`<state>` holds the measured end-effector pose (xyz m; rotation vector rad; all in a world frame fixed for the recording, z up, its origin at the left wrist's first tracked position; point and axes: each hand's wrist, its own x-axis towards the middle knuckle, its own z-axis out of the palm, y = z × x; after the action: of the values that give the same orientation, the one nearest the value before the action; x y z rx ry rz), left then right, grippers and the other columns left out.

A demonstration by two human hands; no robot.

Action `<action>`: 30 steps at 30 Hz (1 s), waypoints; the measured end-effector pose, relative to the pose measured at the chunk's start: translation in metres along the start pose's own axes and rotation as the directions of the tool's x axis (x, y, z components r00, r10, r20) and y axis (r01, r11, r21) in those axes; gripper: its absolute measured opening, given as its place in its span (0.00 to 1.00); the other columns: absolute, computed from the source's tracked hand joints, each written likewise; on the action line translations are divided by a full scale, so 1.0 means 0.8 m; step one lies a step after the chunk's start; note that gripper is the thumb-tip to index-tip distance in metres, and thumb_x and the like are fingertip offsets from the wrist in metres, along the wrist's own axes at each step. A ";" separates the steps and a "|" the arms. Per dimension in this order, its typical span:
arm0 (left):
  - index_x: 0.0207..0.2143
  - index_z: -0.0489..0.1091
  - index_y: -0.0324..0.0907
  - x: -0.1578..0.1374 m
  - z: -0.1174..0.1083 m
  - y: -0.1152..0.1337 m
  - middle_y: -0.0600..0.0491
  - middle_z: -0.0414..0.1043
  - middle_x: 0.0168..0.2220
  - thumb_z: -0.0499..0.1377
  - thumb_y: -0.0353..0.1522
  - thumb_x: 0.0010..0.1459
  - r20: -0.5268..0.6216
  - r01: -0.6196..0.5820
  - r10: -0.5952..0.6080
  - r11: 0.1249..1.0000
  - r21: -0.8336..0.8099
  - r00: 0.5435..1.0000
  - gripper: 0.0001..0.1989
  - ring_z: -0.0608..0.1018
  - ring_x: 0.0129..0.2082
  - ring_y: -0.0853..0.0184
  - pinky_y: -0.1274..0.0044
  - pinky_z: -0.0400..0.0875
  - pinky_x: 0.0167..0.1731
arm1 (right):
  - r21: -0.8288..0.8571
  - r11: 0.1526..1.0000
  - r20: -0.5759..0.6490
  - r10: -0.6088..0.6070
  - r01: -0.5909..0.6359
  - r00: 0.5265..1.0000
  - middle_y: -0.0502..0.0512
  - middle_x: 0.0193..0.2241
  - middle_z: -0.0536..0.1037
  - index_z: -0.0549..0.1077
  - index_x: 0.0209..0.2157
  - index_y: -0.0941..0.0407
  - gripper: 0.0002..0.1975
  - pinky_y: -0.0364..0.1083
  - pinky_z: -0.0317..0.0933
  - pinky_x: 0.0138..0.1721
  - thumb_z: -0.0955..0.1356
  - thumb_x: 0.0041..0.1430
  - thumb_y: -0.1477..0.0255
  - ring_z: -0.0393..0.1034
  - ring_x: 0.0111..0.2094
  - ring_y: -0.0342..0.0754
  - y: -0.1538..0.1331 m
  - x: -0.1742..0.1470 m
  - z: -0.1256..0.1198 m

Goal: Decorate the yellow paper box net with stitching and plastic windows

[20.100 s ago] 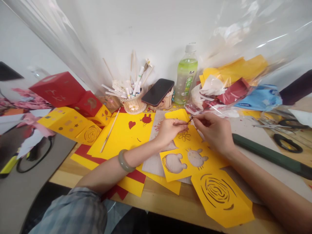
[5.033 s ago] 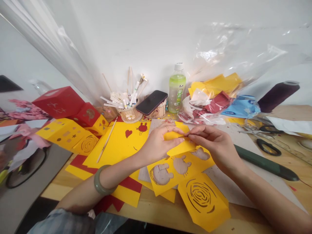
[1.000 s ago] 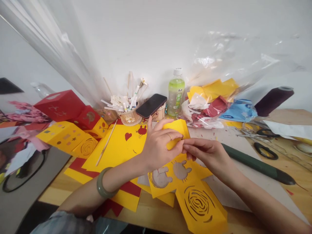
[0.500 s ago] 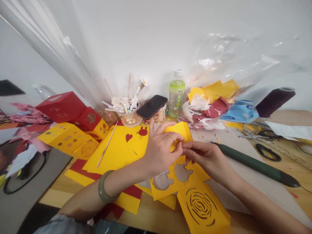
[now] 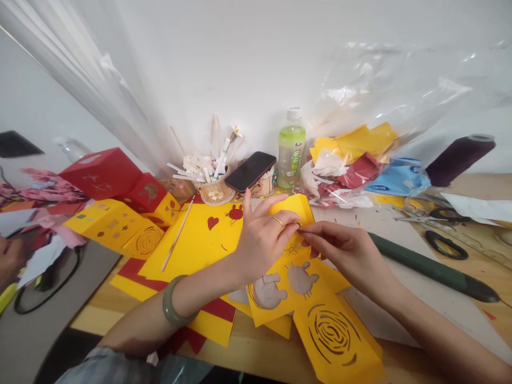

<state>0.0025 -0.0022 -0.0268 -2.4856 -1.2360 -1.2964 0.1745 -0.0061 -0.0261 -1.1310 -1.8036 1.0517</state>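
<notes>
My left hand (image 5: 258, 242), with a ring and a green bangle at its wrist, is above the yellow cut-out card (image 5: 302, 360). Its thumb and a finger pinch a tiny dark bit too small to name. Close by, my right hand (image 5: 340, 242) has its fingertips pressed together near the same spot; what lies in them is hidden. The card shows animal-shaped openings and a swirl of cut lines, and its upper flap stands behind my fingers. Under my left forearm lie yellow sheets (image 5: 192, 240) with a red paper heart (image 5: 213, 223) and a small red animal cut-out (image 5: 236, 212).
Behind my hands stand a phone (image 5: 251, 170) on small baskets, a green bottle (image 5: 292, 154) and a bag of paper scraps (image 5: 352, 170). A dark green tool (image 5: 436, 266) and scissors (image 5: 446, 245) lie right. Paper boxes (image 5: 104, 173) and another person's hand (image 5: 10, 258) are left.
My fingertips have come slightly apart, the right hand shifting a little to the right. The view has tilted slightly, and another person's hand shows more clearly at the left edge.
</notes>
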 end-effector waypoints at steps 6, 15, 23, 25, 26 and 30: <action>0.28 0.69 0.44 0.004 -0.005 0.003 0.57 0.76 0.29 0.57 0.27 0.56 0.050 0.048 -0.045 0.997 -0.062 0.998 0.05 0.72 0.48 0.63 0.54 0.30 0.59 | 0.023 0.999 -0.054 0.039 -0.038 0.998 0.51 0.27 0.76 0.75 0.32 0.55 0.10 0.41 0.62 0.25 0.66 0.56 0.63 0.68 0.25 0.43 0.004 0.002 -0.005; 0.28 0.70 0.44 0.007 -0.002 0.002 0.56 0.76 0.28 0.57 0.28 0.56 0.049 -0.004 0.006 0.998 -0.055 0.999 0.05 0.71 0.48 0.61 0.55 0.41 0.59 | 0.075 0.997 -0.052 0.018 -0.014 0.998 0.50 0.24 0.74 0.74 0.30 0.55 0.10 0.41 0.61 0.24 0.66 0.55 0.63 0.66 0.24 0.41 0.000 0.002 -0.007; 0.26 0.67 0.44 0.006 -0.001 0.004 0.57 0.75 0.27 0.57 0.26 0.54 -0.016 0.011 -0.012 0.999 -0.036 1.000 0.06 0.72 0.46 0.62 0.55 0.42 0.58 | -0.226 0.956 -0.288 -0.248 0.186 0.925 0.47 0.19 0.66 0.66 0.26 0.54 0.04 0.41 0.55 0.20 0.66 0.54 0.71 0.59 0.19 0.40 0.003 -0.005 0.000; 0.26 0.66 0.44 0.006 -0.001 0.006 0.57 0.75 0.27 0.57 0.26 0.54 -0.011 0.029 -0.029 0.999 -0.040 1.000 0.06 0.72 0.46 0.62 0.54 0.40 0.58 | -0.348 0.903 -0.207 -0.337 0.253 0.919 0.47 0.18 0.66 0.66 0.26 0.54 0.04 0.42 0.54 0.20 0.65 0.54 0.74 0.59 0.19 0.40 0.005 -0.006 0.005; 0.26 0.66 0.44 0.005 -0.001 0.006 0.57 0.75 0.27 0.57 0.26 0.54 -0.006 0.033 -0.033 0.998 -0.044 0.999 0.05 0.72 0.46 0.62 0.54 0.40 0.58 | -0.373 0.888 -0.176 -0.352 0.269 0.919 0.48 0.19 0.67 0.67 0.27 0.54 0.03 0.42 0.55 0.21 0.64 0.55 0.74 0.60 0.20 0.41 0.005 -0.006 0.007; 0.26 0.66 0.44 0.004 -0.001 0.006 0.57 0.74 0.27 0.56 0.26 0.54 0.006 0.039 -0.038 0.998 -0.050 0.999 0.05 0.71 0.46 0.62 0.54 0.41 0.58 | -0.340 0.903 -0.164 -0.332 0.262 0.929 0.50 0.23 0.73 0.69 0.32 0.54 0.03 0.42 0.59 0.22 0.64 0.57 0.71 0.65 0.22 0.42 0.009 -0.002 0.012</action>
<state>0.0068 -0.0038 -0.0228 -2.5127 -1.2741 -1.3478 0.1689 -0.0075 -0.0366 -1.0576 -1.9291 0.4505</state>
